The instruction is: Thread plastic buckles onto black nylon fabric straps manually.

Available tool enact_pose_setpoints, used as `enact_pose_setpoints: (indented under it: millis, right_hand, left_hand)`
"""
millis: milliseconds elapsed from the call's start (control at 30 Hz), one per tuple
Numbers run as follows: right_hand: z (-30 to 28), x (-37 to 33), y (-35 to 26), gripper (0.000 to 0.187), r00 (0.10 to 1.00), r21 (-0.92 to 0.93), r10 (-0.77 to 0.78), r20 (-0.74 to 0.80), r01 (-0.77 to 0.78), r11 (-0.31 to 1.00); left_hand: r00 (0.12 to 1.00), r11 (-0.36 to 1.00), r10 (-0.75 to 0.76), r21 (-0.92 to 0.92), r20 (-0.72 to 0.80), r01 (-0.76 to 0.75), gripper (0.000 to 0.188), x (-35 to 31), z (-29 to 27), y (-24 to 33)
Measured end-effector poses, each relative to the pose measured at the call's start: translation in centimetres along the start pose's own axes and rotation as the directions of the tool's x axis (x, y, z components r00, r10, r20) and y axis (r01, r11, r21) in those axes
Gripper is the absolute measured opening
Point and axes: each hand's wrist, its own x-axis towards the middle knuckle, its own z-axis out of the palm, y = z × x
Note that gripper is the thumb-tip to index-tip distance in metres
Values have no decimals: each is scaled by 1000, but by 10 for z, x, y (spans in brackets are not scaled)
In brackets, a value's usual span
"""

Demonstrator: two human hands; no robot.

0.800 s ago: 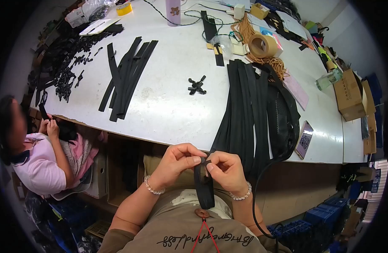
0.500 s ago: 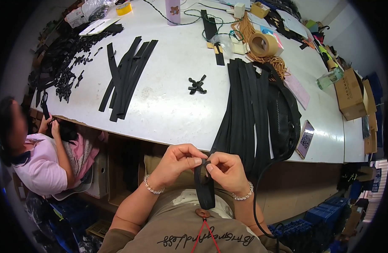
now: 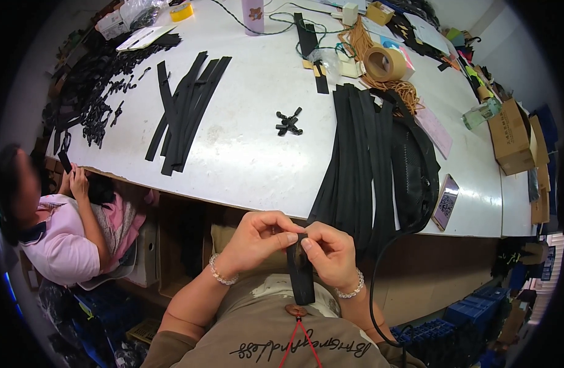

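In front of my chest, just past the table's near edge, a looped strip of black zipper tape (image 3: 301, 283) hangs from my fingers. My left hand (image 3: 263, 238) pinches its upper end between thumb and forefinger. Pressed against the same end from the other side is my right hand (image 3: 327, 250), also closed in a pinch. Whatever small part sits between the fingertips is hidden. More long black zipper tapes (image 3: 355, 165) lie beyond my right hand and droop over the edge. A small cluster of black zipper pulls (image 3: 289, 122) rests on the white table (image 3: 251, 162).
A black bag (image 3: 414, 168) and a phone (image 3: 445, 202) lie at the right. Crossed black strips (image 3: 187, 116) and a heap of pulls (image 3: 95, 113) are on the left, near a seated co-worker (image 3: 64, 239). Farther back stand a tape roll (image 3: 385, 64), cords and a lilac cup (image 3: 252, 17).
The hanging zipper tape has swung slightly right and its loop looks narrower. Both my hands keep their pinch nearly in place. The co-worker's hands have shifted a little.
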Motion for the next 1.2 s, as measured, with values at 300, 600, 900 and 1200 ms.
enact_pose_setpoints:
  millis: [300, 600, 900, 1200]
  right_hand:
    - [2, 4, -3, 5, 991, 18, -32, -129, 35, 999]
    - [4, -2, 3, 3, 976, 99, -142, -163, 160, 982]
    - [2, -4, -3, 18, 989, 143, 13, -147, 8, 990]
    - [-1, 0, -7, 26, 985, 302, 169, -35, -151, 941]
  left_hand:
    - [969, 987, 156, 56, -193, -148, 23, -8, 11, -4]
    - [921, 924, 356, 205, -157, -322, 28, -13, 17, -1]
    - [950, 961, 237, 191, -204, -199, 27, -10, 20, 1]
    - [987, 993, 31, -105, -157, -48, 25, -10, 12, -10]
